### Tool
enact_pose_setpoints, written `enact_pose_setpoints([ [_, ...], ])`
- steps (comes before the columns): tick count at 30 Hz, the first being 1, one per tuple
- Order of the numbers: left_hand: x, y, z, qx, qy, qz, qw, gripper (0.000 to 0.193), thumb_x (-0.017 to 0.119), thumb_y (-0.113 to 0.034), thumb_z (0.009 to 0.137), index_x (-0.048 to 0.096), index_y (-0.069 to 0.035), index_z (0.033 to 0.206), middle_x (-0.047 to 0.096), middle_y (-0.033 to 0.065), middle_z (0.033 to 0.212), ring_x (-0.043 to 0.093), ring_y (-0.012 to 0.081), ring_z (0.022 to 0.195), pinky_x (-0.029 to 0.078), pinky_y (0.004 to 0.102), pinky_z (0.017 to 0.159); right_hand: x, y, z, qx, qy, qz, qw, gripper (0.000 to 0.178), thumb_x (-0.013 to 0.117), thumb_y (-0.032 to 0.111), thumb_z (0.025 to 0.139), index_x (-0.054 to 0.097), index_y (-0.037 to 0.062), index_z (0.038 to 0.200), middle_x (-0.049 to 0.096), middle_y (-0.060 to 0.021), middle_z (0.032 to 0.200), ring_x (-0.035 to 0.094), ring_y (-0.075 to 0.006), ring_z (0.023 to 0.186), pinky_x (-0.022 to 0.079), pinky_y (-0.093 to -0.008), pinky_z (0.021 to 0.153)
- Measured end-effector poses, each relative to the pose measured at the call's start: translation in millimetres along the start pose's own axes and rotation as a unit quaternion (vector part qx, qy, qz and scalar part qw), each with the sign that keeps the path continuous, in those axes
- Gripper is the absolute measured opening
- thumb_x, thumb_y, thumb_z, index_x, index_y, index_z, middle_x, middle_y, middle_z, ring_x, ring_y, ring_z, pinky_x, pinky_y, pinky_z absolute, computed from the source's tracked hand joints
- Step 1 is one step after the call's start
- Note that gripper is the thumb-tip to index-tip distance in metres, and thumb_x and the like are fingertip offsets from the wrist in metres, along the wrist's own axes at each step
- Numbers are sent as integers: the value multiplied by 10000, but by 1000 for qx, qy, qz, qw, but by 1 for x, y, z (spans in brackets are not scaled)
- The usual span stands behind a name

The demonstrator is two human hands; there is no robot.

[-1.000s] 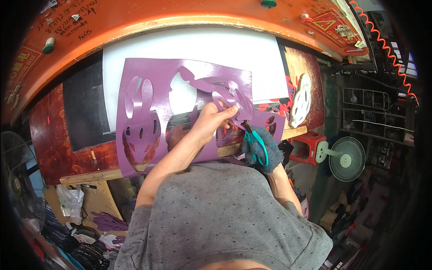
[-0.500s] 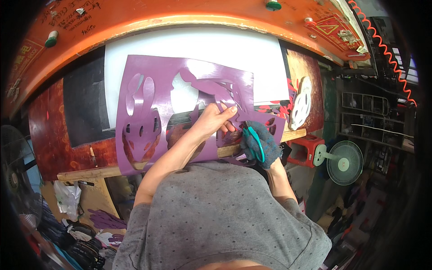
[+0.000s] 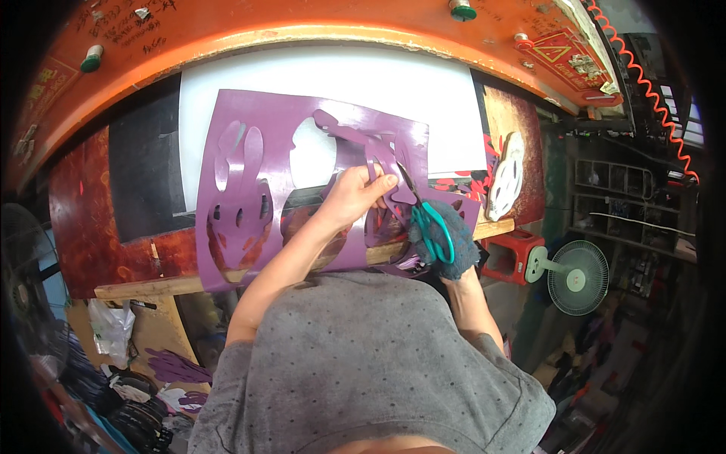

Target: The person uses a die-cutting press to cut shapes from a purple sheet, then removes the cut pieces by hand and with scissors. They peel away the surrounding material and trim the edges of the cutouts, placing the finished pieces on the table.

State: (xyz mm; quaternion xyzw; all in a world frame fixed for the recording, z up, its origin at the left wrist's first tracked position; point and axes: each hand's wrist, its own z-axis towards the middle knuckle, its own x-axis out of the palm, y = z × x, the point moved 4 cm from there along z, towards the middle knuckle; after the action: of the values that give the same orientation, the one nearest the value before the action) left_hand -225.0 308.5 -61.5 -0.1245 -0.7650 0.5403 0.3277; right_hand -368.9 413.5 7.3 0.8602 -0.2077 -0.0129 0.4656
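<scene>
A large purple sheet (image 3: 291, 113) with shaped cut-outs lies over the table, its near edge hanging past the front. My bare left hand (image 3: 361, 193) pinches a narrow strip of this sheet between thumb and fingers. Just right of it, my right hand (image 3: 446, 240), in a grey-blue glove, is closed round scissors (image 3: 436, 216) with teal handles. The dark blades point up and left, beside the strip at my left fingers. Whether they touch the purple material I cannot tell.
Under the sheet is a white board (image 3: 249, 72) on a reddish table (image 3: 87, 219). To the right lies a white perforated shape (image 3: 507, 178) near red scraps (image 3: 461, 181). An orange machine beam (image 3: 302, 26) spans the far side. A red stool (image 3: 508, 253) and a fan (image 3: 576, 280) stand right.
My right hand has turned and shifted slightly right, and the scissor blades now show, pointing up and left. The loose purple strips have shifted by my left hand, which keeps its pinch.
</scene>
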Motion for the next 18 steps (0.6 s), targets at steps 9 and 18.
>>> enact_pose_setpoints([
  [9,6,8,-3,-8,3,-50,999,340,558,-355,938,609,-21,899,612,18,739,590,86,618,492,219,568,22,-4,13,-28,131,144,980,312,627,293,861,514,89,1069,554,-56,827,511,-148,627,414,-251,533],
  [18,4,-3,-22,-21,-12,-174,984,252,651,-229,883,555,-11,965,618,84,867,623,128,697,534,249,622,-25,47,52,-343,-130,-560,743,461,598,244,861,500,67,1275,635,-122,1025,625,-227,859,504,-354,752],
])
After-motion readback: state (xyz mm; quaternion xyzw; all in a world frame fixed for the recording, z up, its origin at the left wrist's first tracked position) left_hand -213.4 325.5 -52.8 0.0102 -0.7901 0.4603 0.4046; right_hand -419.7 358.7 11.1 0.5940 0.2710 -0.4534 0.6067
